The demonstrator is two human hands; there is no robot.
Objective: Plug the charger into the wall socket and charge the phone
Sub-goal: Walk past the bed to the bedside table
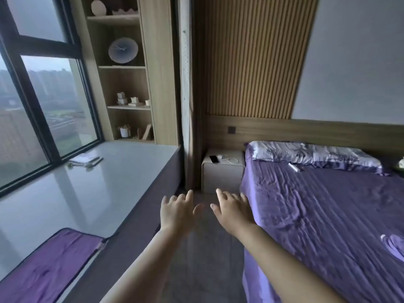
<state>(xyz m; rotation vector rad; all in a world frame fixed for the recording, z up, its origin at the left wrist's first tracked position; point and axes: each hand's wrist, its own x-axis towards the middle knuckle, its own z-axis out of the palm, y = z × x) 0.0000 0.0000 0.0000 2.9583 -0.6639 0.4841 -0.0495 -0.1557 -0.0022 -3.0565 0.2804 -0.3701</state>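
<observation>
Phone (214, 159) and charger (221, 157) lie on the bedside table (223, 173) beside the bed (328, 204).

Both bare forearms stretch forward, palms down. The left hand (177, 212) and right hand (234, 209) hang side by side, fingers loosely spread, holding nothing.

Home bedroom: purple-sheeted bed (328, 204), pillow (306, 155), nightstand (223, 173).

Bed sheet (323, 204) looks like shiny wrinkled purple cloth, window ledge (98, 182) glossy smooth stone, wall panel (255, 57) ribbed wood.
</observation>
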